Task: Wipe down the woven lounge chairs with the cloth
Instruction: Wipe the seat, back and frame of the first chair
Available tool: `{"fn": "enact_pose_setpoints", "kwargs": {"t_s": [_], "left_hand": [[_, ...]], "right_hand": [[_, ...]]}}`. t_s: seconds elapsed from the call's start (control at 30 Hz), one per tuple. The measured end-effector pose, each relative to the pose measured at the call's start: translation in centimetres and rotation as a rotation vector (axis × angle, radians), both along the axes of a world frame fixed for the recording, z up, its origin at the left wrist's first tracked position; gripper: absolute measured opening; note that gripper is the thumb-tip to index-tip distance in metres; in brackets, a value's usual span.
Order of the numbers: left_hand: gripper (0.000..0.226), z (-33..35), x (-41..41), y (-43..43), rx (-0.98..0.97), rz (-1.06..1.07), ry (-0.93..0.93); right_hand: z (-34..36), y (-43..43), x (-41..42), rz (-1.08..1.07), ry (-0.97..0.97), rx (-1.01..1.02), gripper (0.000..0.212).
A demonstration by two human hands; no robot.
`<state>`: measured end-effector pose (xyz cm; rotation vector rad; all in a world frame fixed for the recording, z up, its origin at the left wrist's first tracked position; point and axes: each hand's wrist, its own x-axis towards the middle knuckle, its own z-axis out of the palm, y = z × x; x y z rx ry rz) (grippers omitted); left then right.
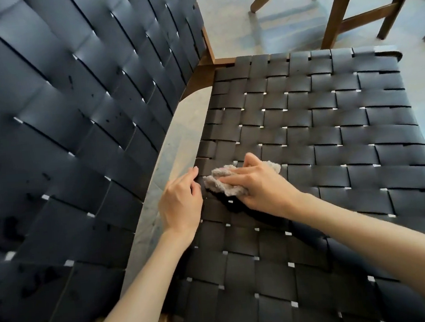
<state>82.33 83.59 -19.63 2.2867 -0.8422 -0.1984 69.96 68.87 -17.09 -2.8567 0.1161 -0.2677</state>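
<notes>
Head view: I note the cloth (230, 181), pale, nubby and bunched, lying on the woven seat (308, 138) near its rear edge, close to the gap below the backrest (71, 109). I judge it soft, light and easily balled, best pressed under a flat palm. Right hand (257, 180) lies flattened over it, fingers extended, pinning it to the straps. Left hand (181, 202) rests loosely curled at the seat edge, just beside the cloth, holding nothing. A second chair (347, 5) stands behind.
</notes>
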Motion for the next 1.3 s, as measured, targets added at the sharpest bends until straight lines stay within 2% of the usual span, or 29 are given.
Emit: {"fn": "enact_pose_setpoints", "kwargs": {"t_s": [0.07,0.17,0.23,0.33,0.47,0.57,0.63,0.77,0.83,0.97,1.07,1.23,1.3], "left_hand": [[0.035,0.3,-0.6,1.1,0.025,-0.034,0.007],[0.037,0.6,-1.3,3.0,0.085,-0.088,0.004],[0.039,0.8,-1.9,4.4,0.127,-0.105,-0.015],[0.04,1.0,-3.3,6.4,0.183,-0.133,-0.055],[0.038,2.1,-5.2,10.0,0.199,-0.164,-0.138],[0.035,2.8,-6.6,12.7,0.191,-0.184,-0.173],[0.033,3.0,-7.1,13.9,0.197,-0.207,-0.218],[0.033,3.0,-7.3,15.5,0.186,-0.262,-0.329],[0.032,3.0,-7.4,16.4,0.175,-0.292,-0.347],[0.034,3.2,-7.8,18.1,0.135,-0.35,-0.352],[0.037,3.2,-8.0,19.8,0.136,-0.415,-0.368],[0.05,3.6,-8.3,22.9,0.138,-0.498,-0.422],[0.049,3.6,-8.5,23.9,0.126,-0.497,-0.439]], "right_hand": [[-0.1,-1.6,0.7,-0.066,0.0,-0.03,0.039],[-0.5,-2.7,3.0,-0.35,-0.061,-0.021,0.05],[-0.7,-1.0,3.8,-0.426,-0.041,-0.014,0.044],[-0.5,2.8,3.3,-0.309,0.024,-0.01,0.039],[0.5,8.1,-0.4,-0.043,0.062,0.084,0.038],[0.8,7.5,-1.7,0.053,0.076,0.067,0.041],[0.5,5.5,-0.4,-0.034,0.086,-0.01,0.04],[0.0,4.6,2.4,-0.346,0.062,-0.052,0.045],[0.1,6.9,2.5,-0.342,0.048,-0.016,0.044],[1.1,12.4,0.5,-0.079,0.092,0.059,0.044],[1.8,11.8,0.1,0.029,0.137,0.048,0.042],[0.8,10.2,2.3,-0.34,0.121,0.017,0.032],[0.7,13.5,2.1,-0.26,0.158,-0.007,0.034]]}}
